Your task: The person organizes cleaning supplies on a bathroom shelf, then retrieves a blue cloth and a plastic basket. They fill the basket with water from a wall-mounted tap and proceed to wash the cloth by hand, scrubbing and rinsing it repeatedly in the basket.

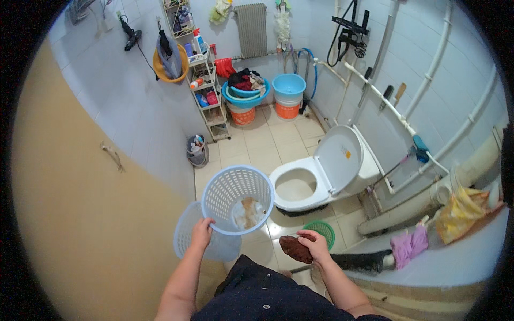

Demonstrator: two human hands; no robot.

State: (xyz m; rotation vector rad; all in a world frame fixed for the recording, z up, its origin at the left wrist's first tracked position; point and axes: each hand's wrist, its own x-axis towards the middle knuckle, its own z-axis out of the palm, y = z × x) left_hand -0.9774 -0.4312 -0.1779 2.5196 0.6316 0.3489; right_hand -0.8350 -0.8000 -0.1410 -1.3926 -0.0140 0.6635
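My left hand is closed on the near rim of a light blue perforated plastic basket, which tilts so that its inside shows. At the bottom of this basket lies some pale and brown material that I cannot make out. Another light blue basket, partly hidden, is just behind my left hand and forearm. In front of my body on the right, my right hand grips a crumpled dark brown cloth. A green mesh basket stands on the floor just beyond that hand.
A toilet with its lid raised stands ahead to the right. Farther back are a narrow shelf rack, a blue basin and a basin heaped with clothes. A small grey bin sits by the left wall, near the door.
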